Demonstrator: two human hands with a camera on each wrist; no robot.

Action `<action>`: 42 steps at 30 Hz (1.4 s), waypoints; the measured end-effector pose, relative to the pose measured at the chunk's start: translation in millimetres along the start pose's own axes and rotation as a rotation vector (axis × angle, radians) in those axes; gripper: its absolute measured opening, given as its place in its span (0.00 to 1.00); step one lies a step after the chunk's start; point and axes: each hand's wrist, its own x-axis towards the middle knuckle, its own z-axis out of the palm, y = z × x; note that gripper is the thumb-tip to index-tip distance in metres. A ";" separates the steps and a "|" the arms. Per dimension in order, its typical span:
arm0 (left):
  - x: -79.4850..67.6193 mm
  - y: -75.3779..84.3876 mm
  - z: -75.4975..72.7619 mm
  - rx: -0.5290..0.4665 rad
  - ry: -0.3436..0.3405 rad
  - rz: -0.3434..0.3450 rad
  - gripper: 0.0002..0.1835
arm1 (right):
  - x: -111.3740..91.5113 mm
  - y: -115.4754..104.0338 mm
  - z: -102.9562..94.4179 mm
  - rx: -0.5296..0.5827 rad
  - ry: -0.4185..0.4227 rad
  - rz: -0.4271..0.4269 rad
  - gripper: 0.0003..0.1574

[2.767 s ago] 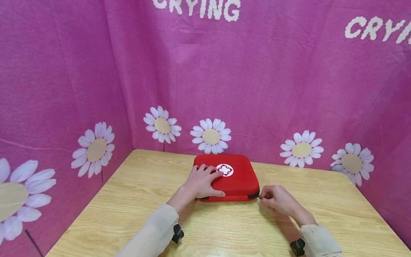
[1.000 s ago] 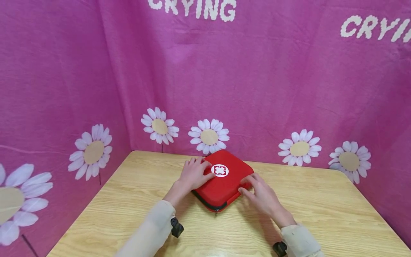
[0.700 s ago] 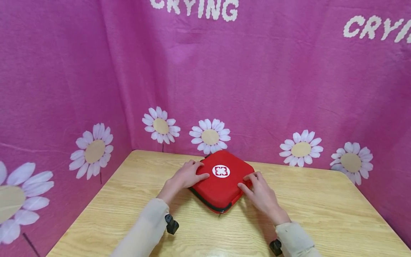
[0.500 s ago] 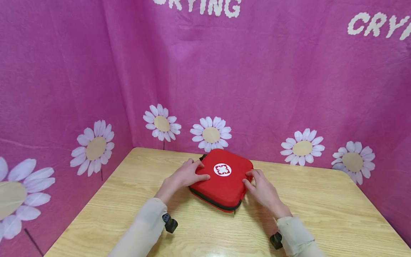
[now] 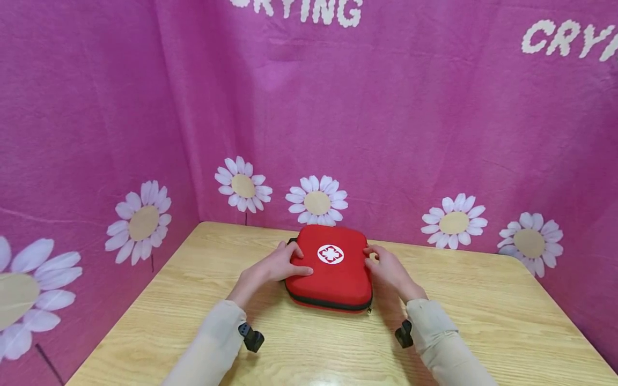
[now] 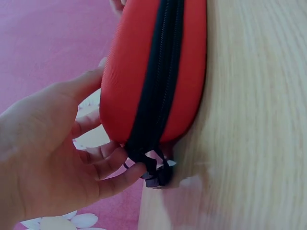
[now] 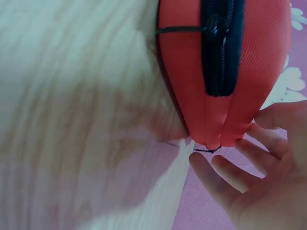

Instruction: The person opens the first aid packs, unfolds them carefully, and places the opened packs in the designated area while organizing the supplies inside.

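Red fabric-look, rounded-square first-aid-type case (image 5: 333,281) w/ round white emblem (image 5: 330,254) lay flat on the pale wood-grain table (image 5: 314,354), near its back edge & the purple daisy-print cloth (image 5: 386,107). Left hand (image 5: 271,267) held its left end: thumb on top, other fingers bent at the side by a black strap (image 6: 165,176). Right hand (image 5: 392,271) only touched the right edge w/ loosely bent fingertips, not wrapped round; pressure, couldn't tell.

Main risk, by my guess: uneven push. Left prob. had more purchase, so a harder shove there might've swung the case askew, off the right fingertips. Pushed away, it'd likely have bumped the cloth, b/c hardly any table was left behind it. Strap could've snagged the left fingers on letting go & dragged the case along. Small zip pull (image 5: 369,310) sat at the near right corner; trapped underneath, it might've scratched the table. Couldn't tell if the black zip (image 5: 328,305) was fully closed; if not, a lift might've made it gape
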 end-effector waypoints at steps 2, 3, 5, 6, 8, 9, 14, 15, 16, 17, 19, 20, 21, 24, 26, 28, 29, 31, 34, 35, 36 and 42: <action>-0.6 -0.5 1.1 -0.008 0.004 -0.015 0.32 | 5.0 0.6 0.7 0.011 -0.011 0.004 0.22; -1.0 -0.6 1.6 -0.010 0.005 -0.024 0.35 | 7.1 1.0 1.1 0.013 -0.019 0.007 0.22; -1.4 -0.6 2.5 -0.009 0.009 -0.038 0.43 | 10.5 1.6 1.5 0.015 -0.033 0.010 0.23; -1.4 -0.6 2.8 -0.009 0.010 -0.046 0.47 | 11.9 2.1 1.7 0.013 -0.035 0.012 0.23; -0.9 -1.0 3.4 -0.004 0.012 -0.057 0.52 | 13.5 1.9 1.9 0.010 -0.037 0.017 0.23; -0.6 -1.3 3.6 -0.002 0.012 -0.061 0.53 | 14.1 2.0 2.2 0.004 -0.035 0.018 0.23; 0.5 -5.9 2.4 0.018 0.016 -0.043 0.52 | 10.7 -0.6 3.5 -0.050 0.026 -0.031 0.21; 0.1 -7.3 1.6 0.022 0.023 -0.033 0.50 | 9.3 -1.3 4.1 -0.062 0.046 -0.043 0.21; -0.4 -9.0 0.6 0.030 0.031 -0.022 0.48 | 7.7 -2.6 4.7 -0.070 0.064 -0.055 0.21; -0.9 -11.2 -0.6 0.037 0.042 -0.012 0.46 | 6.2 -4.3 5.3 -0.080 0.082 -0.066 0.21; -2.5 -15.3 -3.3 0.049 0.070 0.006 0.41 | 3.4 -9.9 6.7 -0.088 0.111 -0.087 0.20; -3.4 -17.5 -4.7 0.049 0.085 0.013 0.38 | 2.1 -13.2 7.4 -0.094 0.118 -0.100 0.20; -4.9 -19.2 -6.4 0.046 0.097 0.017 0.35 | 1.0 -16.8 8.2 -0.100 0.121 -0.112 0.20; -7.8 -25.7 -10.6 0.049 0.120 0.052 0.23 | -3.3 -29.7 11.2 -0.105 0.115 -0.171 0.19; -9.1 -30.8 -12.7 0.064 0.116 0.087 0.17 | -6.5 -38.0 15.2 -0.106 0.095 -0.216 0.20; -11.2 -36.6 -14.7 0.087 0.103 0.125 0.13 | -9.7 -47.5 20.4 -0.106 0.075 -0.261 0.20; -12.5 -39.0 -16.0 0.093 0.090 0.142 0.12 | -11.2 -52.4 23.2 -0.106 0.060 -0.278 0.21; -14.9 -44.1 -18.3 0.105 0.069 0.167 0.11 | -13.7 -62.1 29.2 -0.118 0.036 -0.317 0.22; -19.6 -49.3 -21.5 0.118 0.024 0.227 0.10 | -16.8 -76.5 37.0 -0.151 -0.005 -0.369 0.24; -21.1 -51.3 -22.2 0.119 0.004 0.251 0.10 | -17.6 -80.8 39.5 -0.162 -0.020 -0.385 0.25; -22.2 -53.0 -22.5 0.123 -0.019 0.270 0.10 | -18.3 -84.5 42.0 -0.177 -0.036 -0.399 0.25; -24.7 -60.6 -19.7 0.105 -0.131 0.271 0.14 | -19.6 -98.5 57.1 -0.234 -0.117 -0.454 0.29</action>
